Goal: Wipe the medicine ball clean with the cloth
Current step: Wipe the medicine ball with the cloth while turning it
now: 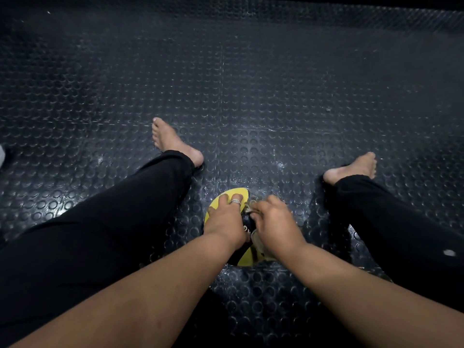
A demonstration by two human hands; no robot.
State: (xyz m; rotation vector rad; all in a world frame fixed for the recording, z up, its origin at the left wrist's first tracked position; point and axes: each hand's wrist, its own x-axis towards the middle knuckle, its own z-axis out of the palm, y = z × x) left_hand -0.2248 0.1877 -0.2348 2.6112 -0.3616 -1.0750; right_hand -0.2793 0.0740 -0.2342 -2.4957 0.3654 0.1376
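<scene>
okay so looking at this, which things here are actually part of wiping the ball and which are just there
Part of the job:
medicine ball, yellow and black, on the floor
cloth, gripped by the right hand
left hand, resting on the ball

Just there:
studded rubber floor
the person's legs and bare feet

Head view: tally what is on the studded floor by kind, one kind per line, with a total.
Medicine ball, yellow and black: 1
Cloth, beige: 1
Hands: 2, the left hand resting on the ball, the right hand gripping the cloth
Bare feet: 2, the left foot and the right foot
Total: 6
</scene>
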